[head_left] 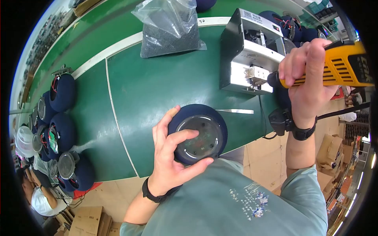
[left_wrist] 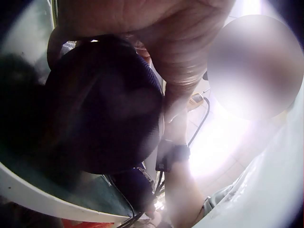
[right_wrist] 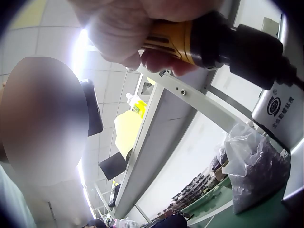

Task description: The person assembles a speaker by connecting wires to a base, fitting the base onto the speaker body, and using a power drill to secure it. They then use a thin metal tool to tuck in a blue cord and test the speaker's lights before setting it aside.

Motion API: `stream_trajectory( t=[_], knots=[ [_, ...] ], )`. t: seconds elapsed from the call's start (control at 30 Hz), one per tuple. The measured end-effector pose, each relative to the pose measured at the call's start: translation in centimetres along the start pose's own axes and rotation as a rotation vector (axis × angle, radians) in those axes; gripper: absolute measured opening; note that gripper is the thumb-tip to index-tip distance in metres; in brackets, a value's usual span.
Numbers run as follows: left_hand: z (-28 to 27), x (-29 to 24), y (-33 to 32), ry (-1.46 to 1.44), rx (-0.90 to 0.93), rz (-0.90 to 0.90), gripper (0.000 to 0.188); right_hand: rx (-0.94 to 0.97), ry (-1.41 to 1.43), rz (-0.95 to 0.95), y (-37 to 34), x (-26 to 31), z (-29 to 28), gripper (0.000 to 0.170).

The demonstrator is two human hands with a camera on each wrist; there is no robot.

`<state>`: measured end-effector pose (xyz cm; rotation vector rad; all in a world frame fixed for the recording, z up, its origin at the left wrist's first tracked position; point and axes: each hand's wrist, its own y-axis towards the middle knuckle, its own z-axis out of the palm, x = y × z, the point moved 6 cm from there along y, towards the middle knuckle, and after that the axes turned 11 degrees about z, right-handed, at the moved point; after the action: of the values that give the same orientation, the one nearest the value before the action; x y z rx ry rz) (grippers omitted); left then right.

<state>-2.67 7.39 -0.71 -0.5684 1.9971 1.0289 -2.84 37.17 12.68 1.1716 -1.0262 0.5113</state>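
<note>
In the head view the left hand (head_left: pixel 169 157) holds a round navy fabric-covered unit (head_left: pixel 221 129) near the table's front edge, thumb and fingers around it, index finger on its clear disc (head_left: pixel 204 143). The left wrist view shows the unit's dark side (left_wrist: pixel 114 104) under the left hand (left_wrist: pixel 142 23). My right hand (head_left: pixel 309 74) grips a yellow and black power screwdriver (head_left: pixel 340 65), its tip at the metal block of a silver and black machine (head_left: pixel 240 51). In the right wrist view the right hand (right_wrist: pixel 128 28) wraps the screwdriver (right_wrist: pixel 204 40), pointing at the machine (right_wrist: pixel 280 109).
A clear bag of dark small parts (head_left: pixel 169 37) stands at the back. A metal strip (head_left: pixel 236 111) lies right of the held unit. Several similar navy units (head_left: pixel 63 92) line the left side, with more behind the machine (head_left: pixel 271 17). Cardboard boxes (head_left: pixel 88 220) are on the floor.
</note>
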Motion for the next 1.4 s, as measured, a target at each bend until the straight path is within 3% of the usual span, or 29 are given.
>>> stream_trajectory(
  t=[0.1, 0.17, 0.23, 0.33, 0.37, 0.53, 0.93, 1.4],
  knots=[
    [0.0, -0.1, 0.0, -0.010, 0.000, -0.012, 0.067, 0.046, -0.192, 0.056, 0.4, 0.2, 0.6, 0.015],
    [0.0, -0.1, 0.0, -0.016, -0.010, -0.015, 0.065, 0.019, -0.171, 0.123, 0.3, 0.0, 0.3, 0.018],
    [0.0, -0.1, 0.0, -0.013, -0.003, -0.004, 0.065, 0.032, -0.044, 0.276, -0.7, 0.4, 0.8, 0.027],
    [-0.2, -0.4, 0.3, 0.015, 0.020, -0.009, 0.065, 0.272, 0.314, 0.230, -3.6, 3.7, 4.0, 0.047],
    [-0.1, -0.3, 0.2, 0.015, 0.017, -0.020, 0.065, 0.360, 0.317, 0.219, -4.0, 4.8, 3.9, 0.046],
    [0.0, -0.2, 0.0, 0.026, -0.005, 0.039, 0.076, 0.375, 0.295, 0.226, -5.5, 5.4, 4.9, 0.048],
    [-0.1, -0.2, 0.0, -0.025, -0.044, -0.029, 0.069, 0.427, 0.208, 0.206, -6.2, 5.8, 8.2, 0.058],
    [0.0, -0.1, -0.2, -0.008, -0.081, 0.020, 0.069, 0.888, 0.167, 0.201, -4.9, 4.9, 12.7, 0.049]
  ],
)
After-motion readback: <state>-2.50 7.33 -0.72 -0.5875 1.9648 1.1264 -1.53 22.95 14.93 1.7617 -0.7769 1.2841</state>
